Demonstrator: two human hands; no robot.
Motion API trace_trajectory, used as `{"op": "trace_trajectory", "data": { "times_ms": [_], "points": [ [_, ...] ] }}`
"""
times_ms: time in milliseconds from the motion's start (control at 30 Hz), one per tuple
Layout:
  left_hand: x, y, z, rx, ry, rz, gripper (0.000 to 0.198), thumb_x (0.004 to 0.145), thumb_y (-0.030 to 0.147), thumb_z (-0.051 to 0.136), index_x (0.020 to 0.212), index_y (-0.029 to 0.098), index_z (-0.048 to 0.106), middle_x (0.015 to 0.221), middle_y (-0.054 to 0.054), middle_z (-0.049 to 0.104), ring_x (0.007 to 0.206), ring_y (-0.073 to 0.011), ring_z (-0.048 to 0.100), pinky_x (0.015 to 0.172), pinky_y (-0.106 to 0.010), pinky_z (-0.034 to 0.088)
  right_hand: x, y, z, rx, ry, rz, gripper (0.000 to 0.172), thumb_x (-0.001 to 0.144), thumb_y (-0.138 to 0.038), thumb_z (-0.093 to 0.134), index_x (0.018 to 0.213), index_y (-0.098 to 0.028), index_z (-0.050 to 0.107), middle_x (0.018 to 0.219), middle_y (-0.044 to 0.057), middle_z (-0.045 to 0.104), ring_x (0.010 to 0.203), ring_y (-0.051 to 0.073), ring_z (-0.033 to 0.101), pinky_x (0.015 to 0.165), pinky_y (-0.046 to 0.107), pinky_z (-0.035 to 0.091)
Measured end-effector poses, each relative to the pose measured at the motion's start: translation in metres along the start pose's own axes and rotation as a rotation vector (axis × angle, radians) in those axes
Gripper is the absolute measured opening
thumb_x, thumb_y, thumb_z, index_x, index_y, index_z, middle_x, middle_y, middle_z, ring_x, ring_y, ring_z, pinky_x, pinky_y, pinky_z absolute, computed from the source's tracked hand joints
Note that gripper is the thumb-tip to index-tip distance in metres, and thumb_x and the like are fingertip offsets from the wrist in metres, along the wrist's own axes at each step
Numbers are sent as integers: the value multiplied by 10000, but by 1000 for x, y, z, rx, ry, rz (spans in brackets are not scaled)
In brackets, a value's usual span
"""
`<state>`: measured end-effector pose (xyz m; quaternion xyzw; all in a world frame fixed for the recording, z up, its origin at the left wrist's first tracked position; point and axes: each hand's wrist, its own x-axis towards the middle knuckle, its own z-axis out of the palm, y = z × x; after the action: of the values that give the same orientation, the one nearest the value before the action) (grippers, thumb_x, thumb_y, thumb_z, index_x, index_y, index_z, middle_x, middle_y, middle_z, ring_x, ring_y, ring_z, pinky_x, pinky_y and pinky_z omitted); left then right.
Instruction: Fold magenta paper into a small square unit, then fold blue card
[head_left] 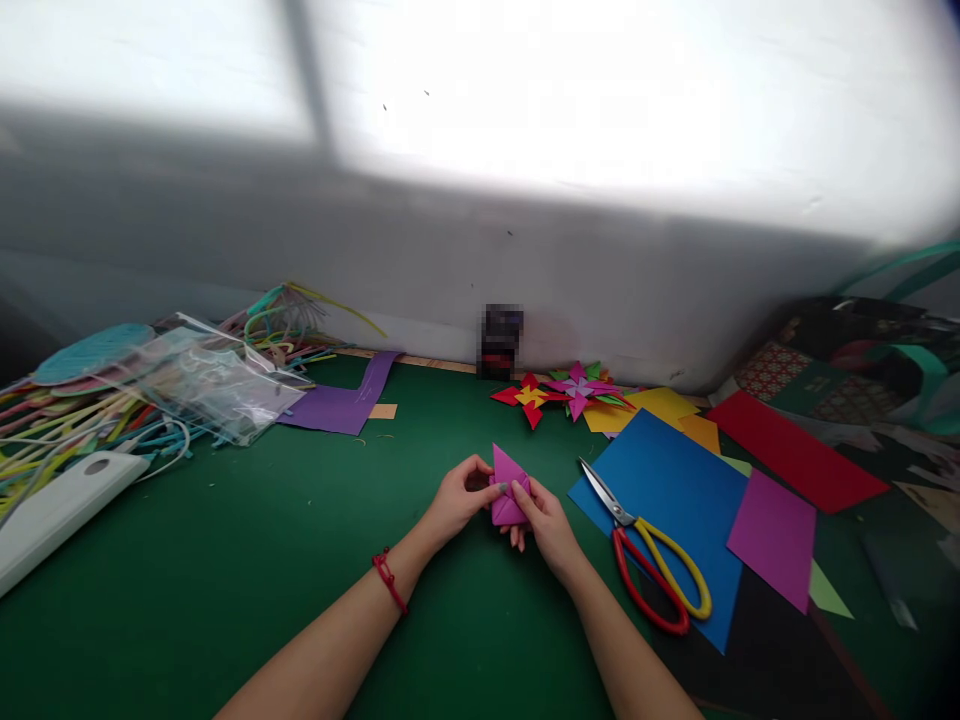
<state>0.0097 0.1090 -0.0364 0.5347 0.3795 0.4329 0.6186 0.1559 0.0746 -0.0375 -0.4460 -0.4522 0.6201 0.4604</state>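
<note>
A folded magenta paper piece is held up between my two hands over the green table. It has creased flaps, and one pointed corner rises at its upper left. My left hand pinches its left side, with the thumb laid across the front. On the right side, my right hand grips it with the thumb on the face and the other fingers behind. Parts of the folds are hidden under both thumbs. Scissors with one red and one yellow handle lie just right of my right hand, resting on a blue paper sheet.
Folded paper flowers lie at the back by the wall. Red and magenta sheets are spread at right. Purple paper, a clear plastic bag, coloured strips and a white power strip occupy the left.
</note>
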Motion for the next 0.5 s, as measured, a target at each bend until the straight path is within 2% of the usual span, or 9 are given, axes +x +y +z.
{"op": "trace_trajectory", "data": {
  "times_ms": [267,500],
  "points": [
    [-1,2,1,0,-25,11,254,693,284,631,860,156,489,768,7,530,610,-90,510,556,-214,437,1,0,2,24,26,-23,359,800,-530,454,838,-173,455,500,-28,587,317,83,494,288,155,341],
    [-1,2,1,2,-12,-4,208,712,284,598,810,161,463,756,8,516,617,-93,504,542,-205,434,1,1,2,-19,26,-22,357,795,-534,456,823,-177,460,514,-25,599,322,87,501,291,162,357]
  ]
}}
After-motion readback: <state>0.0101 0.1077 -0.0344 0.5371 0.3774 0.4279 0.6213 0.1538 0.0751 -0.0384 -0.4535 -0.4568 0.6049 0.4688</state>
